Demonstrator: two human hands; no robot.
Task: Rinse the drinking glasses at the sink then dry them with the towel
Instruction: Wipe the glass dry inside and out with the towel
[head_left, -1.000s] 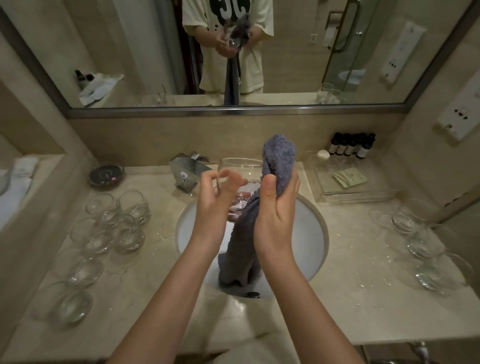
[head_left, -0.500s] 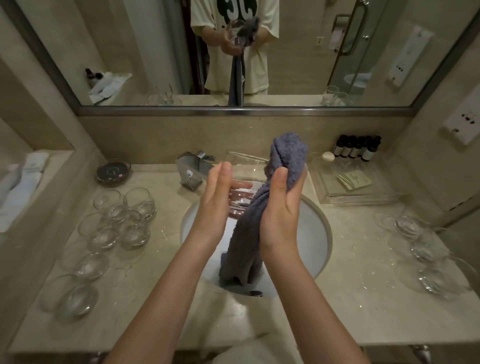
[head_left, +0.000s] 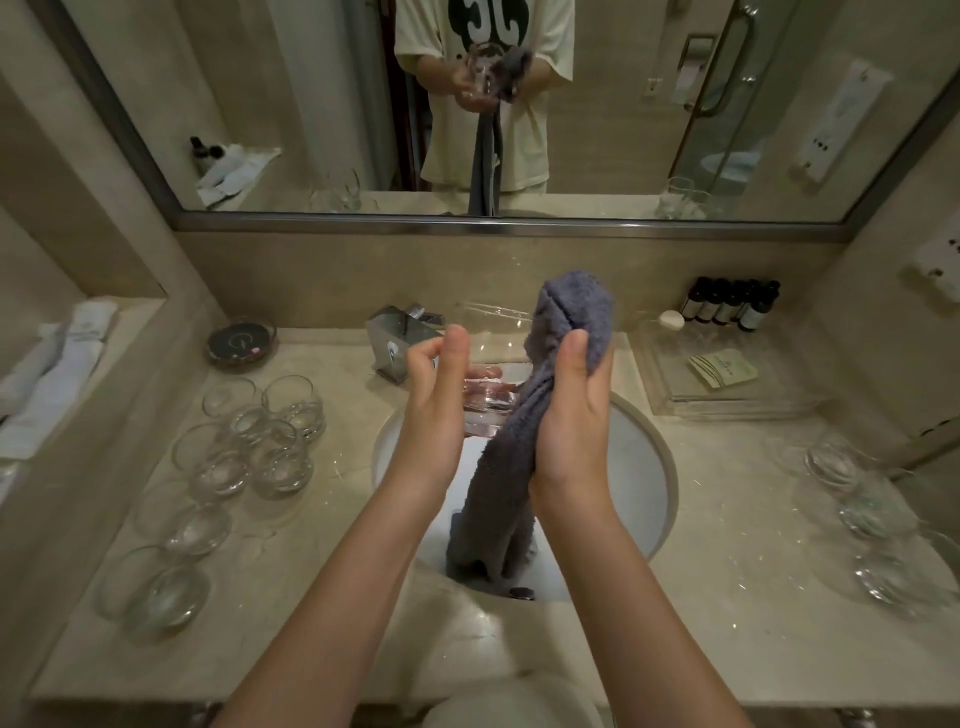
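Over the round white sink (head_left: 644, 467) my left hand (head_left: 436, 400) grips a clear drinking glass (head_left: 491, 353), fingers curled around its far side. My right hand (head_left: 571, 415) grips a grey towel (head_left: 519, 441); the towel's bunched top rises above the glass rim and its tail hangs down into the basin. Towel and glass touch. Several clear glasses (head_left: 270, 436) stand on the counter to the left, and others (head_left: 872, 509) stand on the right.
A chrome faucet (head_left: 395, 343) stands behind the sink. A dark dish (head_left: 241, 343) sits at back left. At back right lies a clear tray (head_left: 727, 374) with a sachet, beside dark small bottles (head_left: 732, 306). White rolled towels (head_left: 57, 364) lie on the left ledge. A mirror (head_left: 311, 104) covers the wall.
My left hand has turned the glass, its fingers curling further round it. The towel in my right hand stays bunched against the glass. The view has shifted slightly.
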